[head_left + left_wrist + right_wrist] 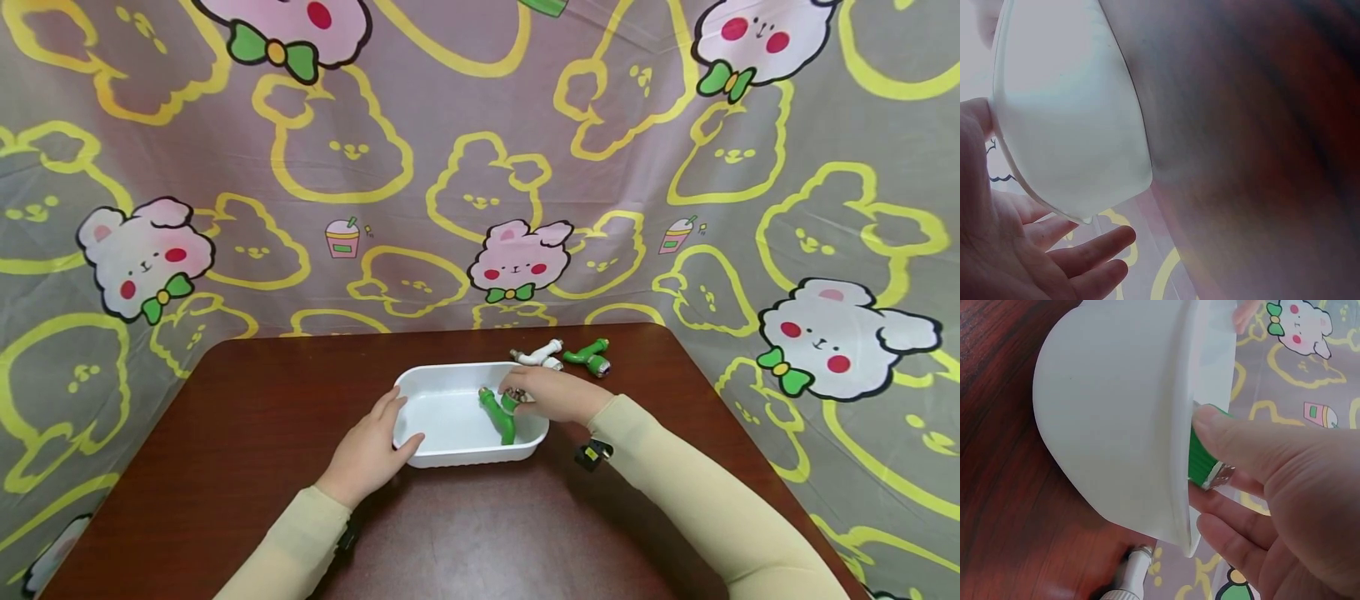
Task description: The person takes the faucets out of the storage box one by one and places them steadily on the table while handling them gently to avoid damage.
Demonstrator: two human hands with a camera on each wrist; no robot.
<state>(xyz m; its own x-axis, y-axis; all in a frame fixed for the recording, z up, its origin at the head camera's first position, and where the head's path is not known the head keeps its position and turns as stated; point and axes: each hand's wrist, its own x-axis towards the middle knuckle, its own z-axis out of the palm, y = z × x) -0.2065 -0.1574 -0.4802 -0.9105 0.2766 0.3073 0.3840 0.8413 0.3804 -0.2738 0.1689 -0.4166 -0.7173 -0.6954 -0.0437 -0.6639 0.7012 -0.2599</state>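
Observation:
A white oblong tray (pixel 442 457) sits on the table. Around its left end rests my left hand (pixel 367 454), thumb near the front rim, other fingers at the left rim. In the left wrist view the fingers (pixel 1094 253) are spread and fairly straight beside the tray wall. Inside the tray's right end, a green tap (pixel 498 417) stands tilted, its ribbed knob-like end upward. Over the right rim reaches my right hand (pixel 558 396), pinching that ribbed end; the thumb shows on it in the right wrist view. The tap's lower part is hidden there.
Behind the tray's right end lie a white tap (pixel 538 356) and another green tap (pixel 588 356) on the dark wooden table (pixel 247 417). A patterned cloth (pixel 420 192) hangs behind and at both sides of the table.

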